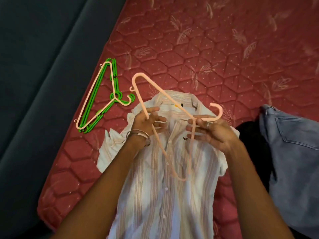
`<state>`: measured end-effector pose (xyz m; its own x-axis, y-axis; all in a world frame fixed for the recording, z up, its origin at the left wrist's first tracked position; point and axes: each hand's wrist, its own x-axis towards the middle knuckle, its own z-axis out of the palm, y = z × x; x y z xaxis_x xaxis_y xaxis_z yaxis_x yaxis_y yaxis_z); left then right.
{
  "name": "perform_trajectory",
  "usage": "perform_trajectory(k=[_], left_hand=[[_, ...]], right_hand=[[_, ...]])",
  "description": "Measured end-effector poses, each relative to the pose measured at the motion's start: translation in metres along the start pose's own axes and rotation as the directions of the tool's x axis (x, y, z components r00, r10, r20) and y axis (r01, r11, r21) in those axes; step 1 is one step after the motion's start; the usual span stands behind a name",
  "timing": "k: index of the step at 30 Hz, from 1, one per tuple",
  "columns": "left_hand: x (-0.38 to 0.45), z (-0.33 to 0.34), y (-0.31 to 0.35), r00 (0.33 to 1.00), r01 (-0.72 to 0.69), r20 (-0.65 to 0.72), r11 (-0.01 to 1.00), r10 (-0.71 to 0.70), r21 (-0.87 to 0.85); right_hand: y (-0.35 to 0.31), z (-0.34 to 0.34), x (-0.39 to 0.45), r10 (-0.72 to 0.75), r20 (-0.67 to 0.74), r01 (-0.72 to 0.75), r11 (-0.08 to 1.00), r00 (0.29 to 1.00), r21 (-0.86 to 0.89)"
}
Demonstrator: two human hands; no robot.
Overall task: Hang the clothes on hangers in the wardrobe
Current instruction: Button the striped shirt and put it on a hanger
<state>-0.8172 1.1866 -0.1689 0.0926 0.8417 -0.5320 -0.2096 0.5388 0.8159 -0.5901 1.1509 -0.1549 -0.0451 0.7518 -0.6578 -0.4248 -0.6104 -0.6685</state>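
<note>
Holding a pale pink plastic hanger (165,107) in both hands above a striped, light-coloured button-up shirt (165,178) lying on a red quilted mattress (224,49).

Curling round the hanger's long bar, the left hand (146,121), with metal bangles (138,134) at its wrist, is gripping near the shirt's collar, while the right hand (210,130) is pinching the hanger's neck just below the hook, fingers closed on the plastic. Lying flat, the shirt is showing its collar at the far end and its buttoned front facing up. Left of the shirt, a stack of green and pink plastic hangers (100,97) is resting near the mattress edge; right of the shirt, folded blue denim jeans (293,161) are sitting beside a dark garment (250,133).
</note>
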Motion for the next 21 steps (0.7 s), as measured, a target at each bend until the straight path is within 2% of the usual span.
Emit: perform_trajectory(k=[2, 4, 6, 7, 8, 9, 12, 14, 16, 18, 21], left_hand=[[0.028, -0.001, 0.013, 1.0, 0.009, 0.028, 0.999, -0.011, 0.054], [0.059, -0.007, 0.019, 0.996, 0.0, -0.088, 0.987, 0.014, 0.162], [0.092, -0.011, 0.014, 0.965, -0.011, -0.24, 0.925, 0.111, 0.381], [0.106, -0.013, 0.008, 0.947, 0.015, -0.267, 0.806, 0.179, 0.592], [0.116, -0.012, -0.001, 0.945, 0.067, -0.255, 0.641, 0.205, 0.765], [0.124, -0.007, -0.01, 0.954, 0.116, -0.237, 0.503, 0.185, 0.857], [0.133, 0.008, -0.037, 0.965, 0.21, -0.241, 0.24, 0.107, 0.948], [0.142, 0.01, -0.052, 0.953, 0.258, -0.277, 0.155, 0.122, 0.954], [0.147, 0.002, -0.058, 0.946, 0.245, -0.265, 0.122, 0.187, 0.962], [0.157, -0.012, -0.057, 0.933, 0.179, -0.221, 0.167, 0.284, 0.97], [0.162, -0.03, -0.042, 0.876, -0.02, -0.195, 0.437, 0.441, 0.899]], right_hand=[[-0.024, -0.009, 0.022, -0.061, -0.027, 0.061, 0.998, 0.998, -0.003], [-0.046, -0.018, 0.044, -0.129, -0.109, 0.138, 0.987, 0.986, 0.086], [-0.064, -0.025, 0.069, -0.174, -0.169, 0.219, 0.929, 0.97, 0.298], [-0.07, -0.026, 0.082, -0.214, -0.164, 0.264, 0.871, 0.963, 0.415], [-0.072, -0.026, 0.096, -0.261, -0.15, 0.301, 0.811, 0.954, 0.502], [-0.074, -0.023, 0.109, -0.303, -0.134, 0.326, 0.778, 0.944, 0.538], [-0.069, -0.007, 0.139, -0.334, -0.093, 0.337, 0.817, 0.938, 0.468], [-0.06, -0.004, 0.159, -0.324, -0.066, 0.322, 0.854, 0.944, 0.408], [-0.054, -0.009, 0.169, -0.304, -0.035, 0.294, 0.878, 0.952, 0.379], [-0.052, -0.019, 0.176, -0.289, -0.012, 0.276, 0.9, 0.957, 0.337], [-0.055, -0.035, 0.182, -0.252, -0.001, 0.242, 0.929, 0.968, 0.281]])
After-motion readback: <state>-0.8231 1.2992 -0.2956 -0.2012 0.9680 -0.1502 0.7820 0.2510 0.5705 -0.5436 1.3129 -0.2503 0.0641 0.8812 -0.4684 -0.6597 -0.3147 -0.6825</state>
